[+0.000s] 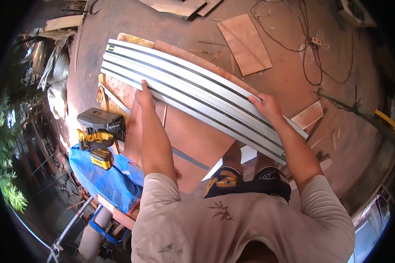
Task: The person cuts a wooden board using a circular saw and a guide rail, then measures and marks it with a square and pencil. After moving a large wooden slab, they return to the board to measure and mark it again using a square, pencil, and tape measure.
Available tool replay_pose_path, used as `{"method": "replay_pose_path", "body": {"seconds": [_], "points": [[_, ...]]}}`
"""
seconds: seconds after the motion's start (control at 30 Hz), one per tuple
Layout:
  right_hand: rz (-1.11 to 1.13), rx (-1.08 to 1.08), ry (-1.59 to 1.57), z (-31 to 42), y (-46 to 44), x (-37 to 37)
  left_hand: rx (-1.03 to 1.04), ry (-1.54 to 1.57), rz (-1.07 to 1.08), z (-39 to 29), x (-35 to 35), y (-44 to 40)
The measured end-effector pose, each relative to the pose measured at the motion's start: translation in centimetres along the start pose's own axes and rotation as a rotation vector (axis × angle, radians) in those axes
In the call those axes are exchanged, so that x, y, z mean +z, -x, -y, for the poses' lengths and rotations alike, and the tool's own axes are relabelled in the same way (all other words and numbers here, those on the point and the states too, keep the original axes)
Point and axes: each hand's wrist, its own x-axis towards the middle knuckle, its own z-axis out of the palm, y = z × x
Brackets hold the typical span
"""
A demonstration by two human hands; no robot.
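A long silver track-saw guide rail [180, 90] with dark lengthwise strips runs from upper left to lower right in front of my body. My left hand [145, 94] grips its near edge toward the left part, thumb on top and the other fingers hidden beneath. My right hand [267, 106] is closed on the far edge toward the right end, thumb over the top face. Below the rail lies a reddish-brown wooden panel [197, 136], partly covered by it. To the left of my left forearm sits a yellow and black cordless saw [100, 136] with its battery.
A blue tarp [103, 177] covers something at lower left. On the ground lie a loose plywood piece [245, 44], cables with an outlet box [314, 41], and wood scraps. A yellow level-like bar [385, 119] is at far right. White sacks [57, 81] stand at left.
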Motion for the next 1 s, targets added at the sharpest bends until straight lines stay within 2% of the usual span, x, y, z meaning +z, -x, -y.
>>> {"method": "replay_pose_path", "body": {"seconds": [0.07, 0.13, 0.2, 0.23, 0.3, 0.33, 0.4, 0.43, 0.47, 0.53, 0.57, 0.6, 0.67, 0.8, 0.87, 0.97, 1.0], "points": [[-0.017, 0.057, 0.032, 0.5, -0.6, 0.2, 0.278, -0.420, -0.025, 1.6, -0.6, -1.1], [-0.070, 0.056, 0.057, -0.1, -0.9, 0.7, 0.283, -0.486, -0.001, 0.8, -0.4, -0.3], [-0.128, 0.121, 0.068, 0.1, -1.0, 0.6, 0.227, -0.861, -0.062, -0.1, -0.2, -0.2], [-0.214, 0.051, 0.020, -0.9, -1.4, 1.4, 0.221, -0.864, -0.056, -0.3, -0.1, 0.3], [-0.237, 0.046, 0.036, -2.0, -1.5, 1.8, 0.433, -0.956, -0.074, -0.6, 0.3, 0.7], [-0.261, 0.035, 0.053, -2.0, -1.4, 2.0, 0.431, -0.959, -0.068, 0.0, 0.3, 0.0], [-0.271, 0.032, 0.077, -1.6, -1.5, 1.9, 0.789, -0.834, -0.286, 1.4, 0.9, -1.4], [-0.279, 0.024, 0.098, -1.4, -1.4, 1.7, 0.615, -0.792, -0.234, 1.7, 0.9, -2.0], [-0.277, 0.031, 0.099, -1.2, -1.3, 1.6, 0.612, -0.795, -0.227, 2.2, 1.3, -2.4], [-0.293, -0.002, 0.089, -0.7, -0.9, 1.4, 0.716, -0.776, -0.368, 2.3, 2.1, -2.2], [-0.284, 0.003, 0.088, -0.4, -0.6, 1.3, 0.620, -0.768, -0.302, 2.1, 1.7, -2.2], [-0.307, 0.012, 0.100, 0.0, -0.2, 1.3, 0.614, -0.782, -0.297, 2.2, 1.6, -2.4], [-0.331, 0.024, 0.110, 0.4, 0.2, 1.1, 0.526, -0.897, -0.365, 2.3, 1.8, -2.9], [-0.328, 0.106, 0.185, 0.6, 0.8, 1.2, 0.554, -0.866, -0.260, 2.5, 1.1, -3.7], [-0.336, 0.117, 0.208, 0.1, 0.7, 1.0, 0.448, -0.877, -0.237, 2.3, 1.2, -3.5], [-0.294, 0.128, 0.120, -1.7, 0.7, 0.8, 0.550, -0.830, -0.246, 1.7, 1.8, -2.4], [-0.246, 0.173, -0.009, -2.3, 0.4, 1.0, 0.549, -0.835, -0.250, 1.8, 1.8, -2.4]]}}
